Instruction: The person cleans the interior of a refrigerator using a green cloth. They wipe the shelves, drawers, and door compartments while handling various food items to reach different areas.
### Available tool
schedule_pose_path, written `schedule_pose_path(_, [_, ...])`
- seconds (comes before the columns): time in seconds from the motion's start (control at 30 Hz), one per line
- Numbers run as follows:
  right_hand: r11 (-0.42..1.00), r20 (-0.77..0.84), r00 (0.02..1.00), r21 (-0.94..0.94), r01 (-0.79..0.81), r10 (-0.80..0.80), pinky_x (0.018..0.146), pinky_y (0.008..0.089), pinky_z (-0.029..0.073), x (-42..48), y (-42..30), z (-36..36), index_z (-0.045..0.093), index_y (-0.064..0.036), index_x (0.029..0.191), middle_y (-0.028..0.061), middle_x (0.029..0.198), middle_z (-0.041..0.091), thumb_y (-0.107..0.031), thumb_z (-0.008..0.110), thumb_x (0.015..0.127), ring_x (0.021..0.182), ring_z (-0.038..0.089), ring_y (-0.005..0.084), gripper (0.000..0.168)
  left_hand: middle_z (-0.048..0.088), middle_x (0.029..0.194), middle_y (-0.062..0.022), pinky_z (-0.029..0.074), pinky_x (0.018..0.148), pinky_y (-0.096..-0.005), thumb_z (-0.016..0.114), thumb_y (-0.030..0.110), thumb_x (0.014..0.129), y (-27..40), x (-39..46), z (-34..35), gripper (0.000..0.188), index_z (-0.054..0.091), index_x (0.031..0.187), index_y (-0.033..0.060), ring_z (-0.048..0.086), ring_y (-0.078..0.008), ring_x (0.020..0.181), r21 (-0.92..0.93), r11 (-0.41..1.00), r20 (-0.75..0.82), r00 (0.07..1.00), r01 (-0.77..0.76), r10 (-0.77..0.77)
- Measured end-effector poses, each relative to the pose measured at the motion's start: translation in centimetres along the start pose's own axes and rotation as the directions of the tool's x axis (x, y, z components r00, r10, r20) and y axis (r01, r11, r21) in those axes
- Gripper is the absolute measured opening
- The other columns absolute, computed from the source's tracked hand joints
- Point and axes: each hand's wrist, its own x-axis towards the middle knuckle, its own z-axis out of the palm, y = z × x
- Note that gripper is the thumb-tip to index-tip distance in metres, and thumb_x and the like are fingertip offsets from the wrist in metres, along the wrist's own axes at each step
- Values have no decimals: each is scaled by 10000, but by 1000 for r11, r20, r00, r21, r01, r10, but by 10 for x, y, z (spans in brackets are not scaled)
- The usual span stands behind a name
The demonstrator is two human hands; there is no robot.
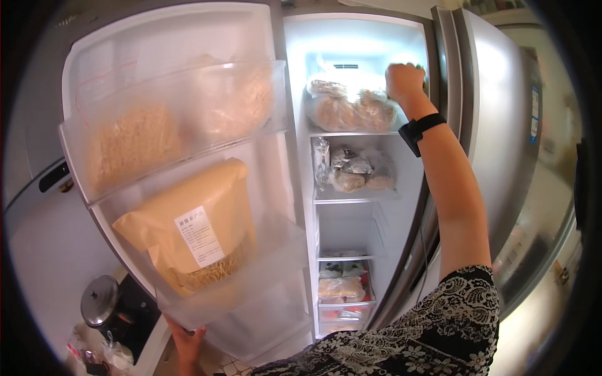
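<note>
An upright freezer compartment (348,225) stands wide before me, lit from inside. My right hand (405,83), with a black band on the wrist, is curled at the right of the top shelf; something green shows beside its fingers, mostly hidden. Just left of it lie clear plastic bags of brownish food (352,110). Low at the left, my left hand (188,340) is by the bottom edge of the freezer door (277,188), thumb apart from the fingers; its grip is partly hidden. The door's bins hold a kraft paper bag with a printed label (188,225) and a bag of pale, crumbly-looking food (134,145).
Foil and plastic packets (355,167) lie on the second shelf, with more bagged food (341,286) in lower drawers. At right is the neighbouring fridge door (498,94). A lidded metal pot (99,301) stands on a dark cooktop at lower left, near plastic bags (115,355).
</note>
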Motion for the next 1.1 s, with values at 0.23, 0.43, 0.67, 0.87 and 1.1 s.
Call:
schedule_pose_path(0.23, [318, -346, 883, 916, 244, 317, 791, 370, 489, 71, -112, -10, 619, -130, 1085, 160, 1004, 625, -126, 559, 762, 880, 605, 336, 328, 455, 1170, -88, 321, 935, -320, 676, 298, 753, 14, -10, 4, 674, 360, 1267, -2, 425, -187, 1069, -194, 966, 60, 985, 172, -163])
schedule_pose_path(0.43, [48, -233, 937, 972, 229, 260, 920, 423, 404, 3, -196, -7, 418, -95, 1286, 235, 1251, 439, -170, 522, 839, 1075, 480, 417, 465, 502, 1137, -97, 387, 898, -324, 645, 162, 778, 6, -13, 7, 552, 394, 1235, -18, 486, -185, 1038, -206, 965, 60, 986, 164, -155])
schedule_pose_path(0.67, [8, -336, 941, 942, 336, 33, 947, 399, 398, -98, -172, 19, 486, -110, 1236, 234, 1325, 389, -6, 536, 780, 1149, 442, 417, 470, 480, 940, 14, 362, 697, -230, 599, 308, 846, -2, -19, 4, 448, 431, 1161, 38, 431, -83, 783, -138, 973, 87, 981, 185, -174])
schedule_pose_path(0.87, [-55, -287, 938, 958, 282, -196, 958, 377, 398, -248, -162, 87, 573, -107, 1131, 162, 1335, 417, 83, 539, 661, 1155, 454, 381, 508, 473, 1080, -34, 358, 853, -270, 597, 252, 842, 13, -19, 6, 506, 393, 1238, 12, 442, -130, 955, -135, 969, 103, 976, 207, -194])
schedule_pose_path(1.1, [17, 224, 800, 966, -258, -557, 909, 360, 435, -402, -110, 162, 615, -53, 1028, 162, 1134, 580, 29, 600, 650, 1037, 556, 335, 387, 470, 1184, -90, 315, 952, -317, 576, 210, 843, 39, -17, 15, 510, 376, 1252, -21, 438, -202, 1084, -33, 946, -3, 947, 321, -321])
